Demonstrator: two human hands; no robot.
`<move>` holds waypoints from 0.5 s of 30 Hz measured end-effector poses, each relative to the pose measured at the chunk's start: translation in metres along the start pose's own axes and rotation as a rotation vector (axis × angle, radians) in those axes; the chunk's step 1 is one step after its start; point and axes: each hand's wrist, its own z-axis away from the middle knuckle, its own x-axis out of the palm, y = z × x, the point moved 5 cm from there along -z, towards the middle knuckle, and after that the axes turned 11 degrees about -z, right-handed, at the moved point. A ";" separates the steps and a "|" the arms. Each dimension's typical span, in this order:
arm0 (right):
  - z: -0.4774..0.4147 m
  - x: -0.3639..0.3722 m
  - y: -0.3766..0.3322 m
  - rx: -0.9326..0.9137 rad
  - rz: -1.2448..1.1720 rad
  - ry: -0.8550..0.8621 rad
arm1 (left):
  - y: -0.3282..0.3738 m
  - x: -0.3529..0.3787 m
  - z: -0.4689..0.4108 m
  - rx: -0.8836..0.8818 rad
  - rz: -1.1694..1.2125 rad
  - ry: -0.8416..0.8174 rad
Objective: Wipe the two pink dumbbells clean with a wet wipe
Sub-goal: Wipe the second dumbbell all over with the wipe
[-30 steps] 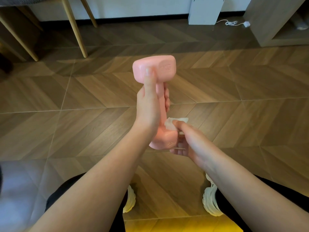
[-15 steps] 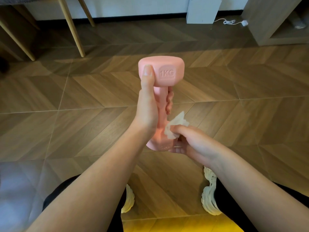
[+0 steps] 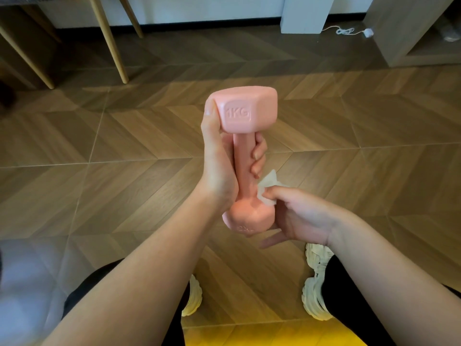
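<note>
Curling round the pink dumbbell (image 3: 245,108) (upright), left hand (image 3: 219,171) grips; right hand (image 3: 301,216) pinches a wet wipe (image 3: 266,191), seemingly touching it.

Herringbone wood floor (image 3: 374,136) beneath left hand (image 3: 219,171) and right hand (image 3: 299,216). 2 pale shoes (image 3: 315,283) planted below both; wooden legs (image 3: 109,41) beyond the left; white box (image 3: 306,13), cable (image 3: 345,31), cabinet (image 3: 399,28) beyond the right.
</note>
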 end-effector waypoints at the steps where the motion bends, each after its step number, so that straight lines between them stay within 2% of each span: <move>1: -0.003 0.000 0.001 -0.005 -0.019 0.022 | -0.001 0.000 0.000 0.010 0.011 -0.004; 4: -0.010 -0.002 0.002 -0.093 -0.034 0.156 | -0.002 0.004 -0.001 0.046 -0.022 0.036; 9: -0.012 -0.008 0.004 -0.183 -0.092 0.271 | -0.007 0.001 -0.005 -0.008 -0.153 0.223; 12: -0.020 -0.006 0.011 -0.159 -0.072 0.384 | -0.011 -0.001 -0.005 -0.021 -0.144 0.268; 15: -0.028 0.002 0.013 -0.118 -0.001 0.453 | -0.009 0.002 -0.004 -0.016 -0.143 0.234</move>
